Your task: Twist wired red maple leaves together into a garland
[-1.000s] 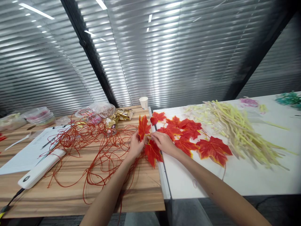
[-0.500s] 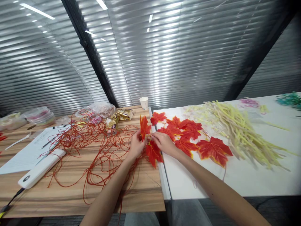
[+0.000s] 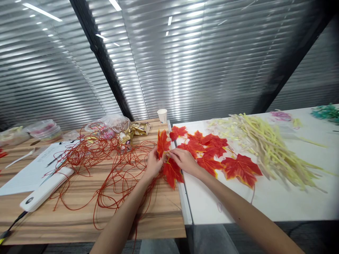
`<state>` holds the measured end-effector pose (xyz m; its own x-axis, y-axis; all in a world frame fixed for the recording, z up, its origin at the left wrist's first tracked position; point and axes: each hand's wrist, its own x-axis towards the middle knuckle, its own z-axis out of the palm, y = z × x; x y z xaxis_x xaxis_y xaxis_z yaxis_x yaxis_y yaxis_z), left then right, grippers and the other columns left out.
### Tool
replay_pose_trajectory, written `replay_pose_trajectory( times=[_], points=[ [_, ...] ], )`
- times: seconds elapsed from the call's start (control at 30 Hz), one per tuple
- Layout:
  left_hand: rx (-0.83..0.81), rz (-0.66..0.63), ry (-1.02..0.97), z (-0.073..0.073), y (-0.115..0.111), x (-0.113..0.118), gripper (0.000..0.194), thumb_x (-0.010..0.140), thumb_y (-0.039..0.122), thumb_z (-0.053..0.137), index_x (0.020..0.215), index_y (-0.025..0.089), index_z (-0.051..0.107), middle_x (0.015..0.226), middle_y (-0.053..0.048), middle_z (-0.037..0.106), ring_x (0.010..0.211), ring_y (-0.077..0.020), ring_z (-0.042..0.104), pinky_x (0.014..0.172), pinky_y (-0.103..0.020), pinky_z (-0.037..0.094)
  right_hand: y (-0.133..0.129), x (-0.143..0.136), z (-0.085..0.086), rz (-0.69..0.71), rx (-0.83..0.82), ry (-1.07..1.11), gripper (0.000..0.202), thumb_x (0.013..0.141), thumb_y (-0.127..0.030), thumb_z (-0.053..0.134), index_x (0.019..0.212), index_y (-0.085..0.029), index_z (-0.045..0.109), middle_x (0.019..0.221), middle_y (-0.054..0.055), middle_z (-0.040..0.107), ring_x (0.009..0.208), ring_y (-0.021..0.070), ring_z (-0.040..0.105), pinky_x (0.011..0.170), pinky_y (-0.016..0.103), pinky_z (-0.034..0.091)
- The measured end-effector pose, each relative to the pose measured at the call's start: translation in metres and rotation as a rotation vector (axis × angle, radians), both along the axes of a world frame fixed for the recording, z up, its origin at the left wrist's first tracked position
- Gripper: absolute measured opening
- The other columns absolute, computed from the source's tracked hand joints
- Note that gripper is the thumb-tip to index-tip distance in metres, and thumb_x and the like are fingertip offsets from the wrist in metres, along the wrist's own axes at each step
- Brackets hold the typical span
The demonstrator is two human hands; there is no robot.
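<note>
Near the seam between the two tables, my left hand [image 3: 154,163] pinches the base of a red-orange maple leaf [image 3: 163,144], which stands upright. My right hand [image 3: 182,159] meets it from the right, fingers closed at the leaf stems; what exactly they hold is too small to make out. A second red leaf [image 3: 173,173] hangs just below both hands. Tangled red cord [image 3: 113,176] spreads over the wooden table, some of it passing beneath my left hand. Several more maple leaves [image 3: 209,151] lie on the white table beside my right forearm.
Yellow-green strips [image 3: 275,151] are heaped on the white table [image 3: 291,208]. A paper cup [image 3: 162,115] and gold packets [image 3: 140,128] stand at the back. On the wooden table's left are a clipboard with paper [image 3: 29,167], a white device [image 3: 46,189] and plastic tubs [image 3: 45,130].
The upright leaf and the one hanging below have shifted very slightly left. Both hands remain together in almost the same place.
</note>
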<state>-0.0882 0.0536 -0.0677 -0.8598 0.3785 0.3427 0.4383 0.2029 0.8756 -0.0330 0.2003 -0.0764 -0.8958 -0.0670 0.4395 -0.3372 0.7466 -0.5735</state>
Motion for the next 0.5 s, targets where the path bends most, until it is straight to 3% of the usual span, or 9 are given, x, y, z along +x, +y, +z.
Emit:
replay_pose_trajectory(
  times=[0.17, 0.37, 0.5],
  points=[
    [0.008, 0.016, -0.021, 0.0011, 0.0008, 0.0011, 0.019, 0.071, 0.029, 0.056, 0.077, 0.011, 0.054, 0.065, -0.002, 0.057, 0.052, -0.0078, 0.049, 0.052, -0.018, 0.041, 0.0003, 0.0001, 0.0003, 0.003, 0.008, -0.005, 0.025, 0.09, -0.026, 0.036, 0.093, -0.017, 0.06, 0.086, 0.005, 0.062, 0.079, 0.0128, 0.058, 0.072, 0.022, 0.042],
    [0.075, -0.051, -0.067, 0.0033, 0.0032, 0.0026, 0.026, 0.072, 0.03, 0.056, 0.089, 0.01, 0.056, 0.073, -0.004, 0.06, 0.056, -0.0089, 0.053, 0.051, -0.017, 0.042, 0.0008, -0.0013, -0.002, 0.0, 0.015, -0.005, 0.024, 0.09, -0.024, 0.037, 0.095, -0.017, 0.059, 0.087, 0.005, 0.062, 0.081, 0.013, 0.058, 0.073, 0.022, 0.042],
    [0.08, -0.057, -0.069, 0.0016, 0.0036, 0.0015, 0.029, 0.072, 0.032, 0.056, 0.091, 0.01, 0.057, 0.066, -0.002, 0.058, 0.057, -0.0097, 0.053, 0.051, -0.017, 0.042, 0.0005, -0.0017, -0.003, -0.001, 0.016, -0.01, 0.023, 0.089, -0.02, 0.036, 0.094, -0.016, 0.059, 0.086, 0.006, 0.062, 0.08, 0.0131, 0.058, 0.073, 0.022, 0.042]
  ],
)
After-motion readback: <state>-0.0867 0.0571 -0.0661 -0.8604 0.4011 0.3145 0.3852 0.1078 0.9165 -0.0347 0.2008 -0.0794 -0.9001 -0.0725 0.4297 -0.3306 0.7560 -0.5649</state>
